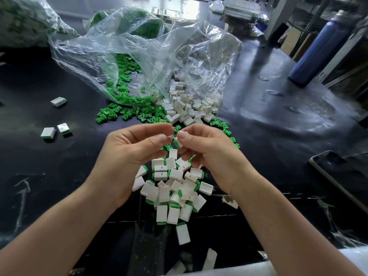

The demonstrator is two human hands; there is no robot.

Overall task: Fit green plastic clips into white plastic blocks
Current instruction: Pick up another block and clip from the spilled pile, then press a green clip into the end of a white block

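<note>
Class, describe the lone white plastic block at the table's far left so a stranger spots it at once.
Start at the big clear plastic bag spilling parts onto the black table. Look left of its mouth: one white plastic block with a green end lies there. Unlike the pair of blocks lying nearer, it has no neighbour.

No legible text, label or number anywhere.

White block (179, 143) mostly hidden under thumb of right hand (209, 154). Green clip (172, 138) at its end barely shows, perhaps pinched by left hand (127, 156). Dark flat device (338, 176) cut off by right edge. Contents at back of plastic bag (139, 46) blurred.
</note>
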